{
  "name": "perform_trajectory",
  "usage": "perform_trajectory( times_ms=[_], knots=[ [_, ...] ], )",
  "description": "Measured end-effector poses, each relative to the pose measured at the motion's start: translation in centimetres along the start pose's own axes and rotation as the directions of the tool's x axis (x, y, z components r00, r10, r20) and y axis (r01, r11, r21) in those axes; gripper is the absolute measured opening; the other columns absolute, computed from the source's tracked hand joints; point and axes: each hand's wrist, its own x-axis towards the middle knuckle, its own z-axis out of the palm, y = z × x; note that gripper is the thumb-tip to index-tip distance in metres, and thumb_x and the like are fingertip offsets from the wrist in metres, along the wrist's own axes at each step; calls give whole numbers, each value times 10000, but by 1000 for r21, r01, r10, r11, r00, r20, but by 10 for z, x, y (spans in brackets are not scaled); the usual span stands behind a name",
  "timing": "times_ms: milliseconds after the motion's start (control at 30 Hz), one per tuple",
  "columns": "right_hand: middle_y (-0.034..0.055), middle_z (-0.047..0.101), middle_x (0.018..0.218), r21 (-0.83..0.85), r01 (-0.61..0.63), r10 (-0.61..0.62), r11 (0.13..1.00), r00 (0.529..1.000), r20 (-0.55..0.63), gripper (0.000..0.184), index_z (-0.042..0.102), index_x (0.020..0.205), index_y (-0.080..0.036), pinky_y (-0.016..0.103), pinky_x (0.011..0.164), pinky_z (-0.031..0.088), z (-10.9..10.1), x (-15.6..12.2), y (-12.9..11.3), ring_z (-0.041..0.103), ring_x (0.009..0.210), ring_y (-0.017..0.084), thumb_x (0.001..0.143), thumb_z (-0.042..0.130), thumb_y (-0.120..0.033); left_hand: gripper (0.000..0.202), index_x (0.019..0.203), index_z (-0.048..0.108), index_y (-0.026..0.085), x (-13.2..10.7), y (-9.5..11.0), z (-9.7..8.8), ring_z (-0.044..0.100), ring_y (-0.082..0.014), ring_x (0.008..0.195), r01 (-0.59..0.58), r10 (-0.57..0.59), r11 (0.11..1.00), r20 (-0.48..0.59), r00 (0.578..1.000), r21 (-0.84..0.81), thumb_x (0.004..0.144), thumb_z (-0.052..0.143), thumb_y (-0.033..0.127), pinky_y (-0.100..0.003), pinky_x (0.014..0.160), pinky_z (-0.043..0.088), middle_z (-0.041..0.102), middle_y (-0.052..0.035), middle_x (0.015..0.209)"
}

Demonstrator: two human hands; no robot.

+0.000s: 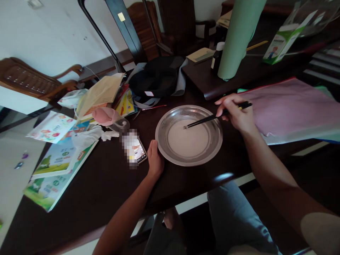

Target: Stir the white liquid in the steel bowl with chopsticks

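A round metal basin (162, 122) with pale liquid in it sits on the dark wooden table (106, 184). My right hand (236, 111) is closed around a pair of black chopsticks (205, 120) whose tips dip into the liquid. Against the basin's left rim rests my left hand (154, 159), fingers pressed together against the rim. A phone (138, 150) lies just left of that hand.
Books (57, 170), papers and a pink object (106, 115) crowd the table's left side. A black bag (156, 79) lies behind the basin. A pink folder (289, 106) is at the right, a green roll (237, 39), a bottle and a carton (284, 42) farther back. Wooden chairs stand behind.
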Motion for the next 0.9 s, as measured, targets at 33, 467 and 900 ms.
perform_trajectory(
  times_ms=[33, 467, 900],
  knots=[
    [-20, 671, 547, 19, 28, -26, 999, 996, -84, 370, 768, 802, -251, 246, 347, 310, -1, 2, 0, 479, 405, 96, 893, 765, -610, 532, 604, 450, 205, 0, 0, 0, 317, -122, 585, 5, -5, 1000, -1, 1000, -3, 975, 727, 467, -231, 565, 362, 377, 57, 607],
    [-19, 657, 562, 21, 26, -25, 999, 999, -45, 397, 726, 804, -251, 264, 344, 310, -6, 4, 6, 478, 411, 103, 906, 740, -634, 545, 590, 445, 202, 0, 2, 1, 301, -120, 583, -1, 1, 1000, 7, 1000, 1, 969, 739, 460, -234, 559, 351, 352, 60, 601],
    [-40, 610, 494, 58, 31, -27, 998, 997, -73, 370, 728, 814, -263, 263, 329, 235, -1, 3, 0, 403, 364, 95, 892, 758, -623, 525, 604, 456, 206, -1, 2, 1, 320, -119, 584, 17, -17, 1000, 8, 1000, -7, 955, 749, 463, -233, 559, 356, 371, 59, 605]
  ],
)
